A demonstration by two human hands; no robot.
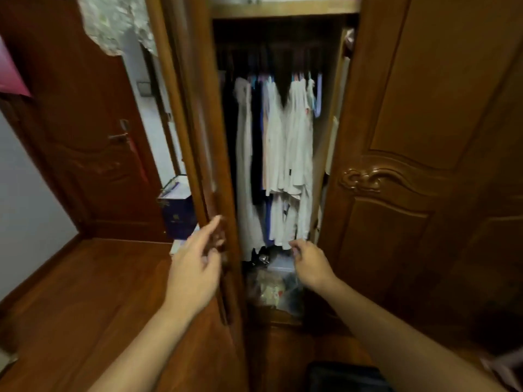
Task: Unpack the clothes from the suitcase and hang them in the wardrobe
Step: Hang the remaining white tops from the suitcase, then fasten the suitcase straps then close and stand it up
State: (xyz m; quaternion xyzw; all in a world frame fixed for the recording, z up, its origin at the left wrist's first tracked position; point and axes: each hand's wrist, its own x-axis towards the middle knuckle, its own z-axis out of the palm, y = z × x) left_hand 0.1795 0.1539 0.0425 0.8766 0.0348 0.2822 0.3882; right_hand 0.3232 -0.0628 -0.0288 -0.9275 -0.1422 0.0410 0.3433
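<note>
Both hands [195,267] empty before wardrobe [410,108]

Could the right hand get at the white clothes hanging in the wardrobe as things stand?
Probably yes. The right hand is already at the hems of the white clothes, the wardrobe door on that side stands open, and nothing lies between them.
</note>
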